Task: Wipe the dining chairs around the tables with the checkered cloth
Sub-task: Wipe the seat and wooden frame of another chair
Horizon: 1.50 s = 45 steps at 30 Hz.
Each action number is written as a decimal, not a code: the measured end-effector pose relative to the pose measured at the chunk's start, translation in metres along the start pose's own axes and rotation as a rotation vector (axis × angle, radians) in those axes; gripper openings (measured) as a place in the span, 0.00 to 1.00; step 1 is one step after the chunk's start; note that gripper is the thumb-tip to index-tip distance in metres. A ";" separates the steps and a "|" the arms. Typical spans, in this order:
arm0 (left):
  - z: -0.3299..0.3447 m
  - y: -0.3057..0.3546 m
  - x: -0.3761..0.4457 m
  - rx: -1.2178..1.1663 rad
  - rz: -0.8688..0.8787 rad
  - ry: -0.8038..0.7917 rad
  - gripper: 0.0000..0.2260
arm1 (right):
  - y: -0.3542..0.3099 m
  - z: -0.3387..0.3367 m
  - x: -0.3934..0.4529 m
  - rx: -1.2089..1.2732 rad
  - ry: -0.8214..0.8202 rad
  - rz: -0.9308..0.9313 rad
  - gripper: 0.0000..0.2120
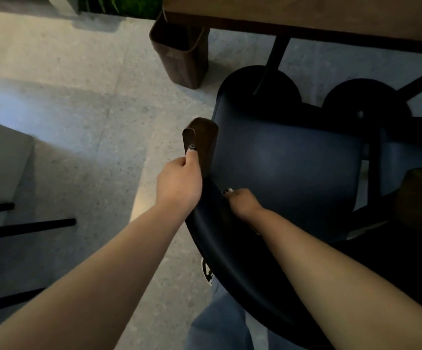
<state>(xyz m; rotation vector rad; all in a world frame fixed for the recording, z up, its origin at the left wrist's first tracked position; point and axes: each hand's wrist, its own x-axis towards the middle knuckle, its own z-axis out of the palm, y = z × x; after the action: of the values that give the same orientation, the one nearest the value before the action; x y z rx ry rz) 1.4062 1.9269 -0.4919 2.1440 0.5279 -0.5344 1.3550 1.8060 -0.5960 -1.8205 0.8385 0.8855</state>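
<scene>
Your left hand (179,183) curls round the brown wooden armrest end (201,145) of the dark blue padded dining chair (288,170), thumb laid along its outer face, which reads as a steadying hold so the chair does not swing. Your right hand (241,202) rests at five o'clock from the left, fingers bent over the inner edge of the curved dark backrest (230,248); whether it holds anything beneath I cannot tell. No checkered cloth shows anywhere in view, so wiping looks not yet begun on this chair.

At twelve o'clock the brown wooden table (305,18) overhangs the seat, the chair tucked partly beneath it, likely why you grip to draw it out. A brown square bin (179,59) stands at eleven o'clock, apart from the chair.
</scene>
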 end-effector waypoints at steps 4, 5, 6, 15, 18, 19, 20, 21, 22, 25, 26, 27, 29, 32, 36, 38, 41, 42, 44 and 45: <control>0.002 -0.002 0.004 -0.056 0.008 0.013 0.23 | -0.010 0.002 -0.014 -0.006 0.136 -0.074 0.14; 0.002 -0.002 0.004 -0.077 0.009 0.014 0.24 | -0.014 0.002 -0.025 -0.001 0.188 -0.118 0.14; 0.002 -0.002 0.003 -0.101 0.000 0.012 0.23 | -0.020 0.003 -0.037 -0.007 0.232 -0.166 0.14; -0.003 -0.005 -0.009 -0.575 -0.255 -0.144 0.32 | -0.025 0.018 -0.159 -0.057 0.370 -0.696 0.17; -0.005 -0.004 -0.008 -0.600 -0.254 -0.135 0.26 | -0.012 0.017 -0.167 0.005 0.360 -0.728 0.19; -0.005 -0.004 -0.007 -0.532 -0.218 -0.106 0.22 | -0.011 0.010 -0.157 0.082 0.385 -0.649 0.17; -0.005 -0.004 -0.007 -0.472 -0.185 -0.076 0.17 | -0.010 0.005 -0.139 0.159 0.435 -0.558 0.15; -0.005 -0.003 -0.007 -0.436 -0.166 -0.068 0.13 | -0.011 -0.002 -0.118 0.219 0.492 -0.461 0.13; -0.005 -0.002 -0.007 -0.417 -0.158 -0.080 0.10 | -0.013 -0.007 -0.094 0.270 0.535 -0.361 0.14; -0.006 -0.001 -0.008 -0.419 -0.152 -0.095 0.11 | -0.027 -0.004 -0.022 0.297 0.425 -0.174 0.13; -0.005 -0.001 -0.008 -0.422 -0.152 -0.090 0.12 | -0.033 0.003 -0.004 0.303 0.304 -0.101 0.13; -0.005 -0.001 -0.008 -0.422 -0.153 -0.082 0.14 | -0.039 0.009 0.009 0.318 0.181 -0.029 0.14; -0.005 0.000 -0.007 -0.410 -0.153 -0.068 0.15 | -0.045 0.014 0.022 0.290 0.059 0.029 0.13; -0.005 0.000 -0.007 -0.407 -0.155 -0.044 0.17 | -0.046 0.010 0.007 0.227 0.114 -0.048 0.12; -0.003 -0.001 -0.006 -0.484 -0.167 -0.014 0.19 | -0.045 0.011 -0.054 0.287 0.279 -0.339 0.14; -0.002 -0.003 -0.005 -0.524 -0.173 -0.025 0.22 | -0.048 0.015 -0.081 0.488 0.302 -0.442 0.11; -0.002 -0.006 -0.003 -0.600 -0.197 -0.057 0.29 | -0.059 0.019 -0.099 0.585 0.229 -0.615 0.15; -0.001 -0.007 -0.003 -0.621 -0.196 -0.064 0.30 | -0.066 0.019 -0.098 0.503 0.201 -0.705 0.16; -0.001 -0.010 -0.003 -0.659 -0.187 -0.055 0.29 | -0.079 0.018 -0.088 0.292 0.168 -0.878 0.18; -0.001 -0.009 -0.004 -0.689 -0.186 -0.039 0.29 | -0.083 0.015 -0.077 0.197 0.177 -0.945 0.17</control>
<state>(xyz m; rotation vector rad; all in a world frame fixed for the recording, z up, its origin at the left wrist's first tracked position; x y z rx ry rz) 1.3984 1.9319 -0.4952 1.4354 0.7649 -0.4135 1.3814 1.8627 -0.5002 -1.8332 0.0874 0.0325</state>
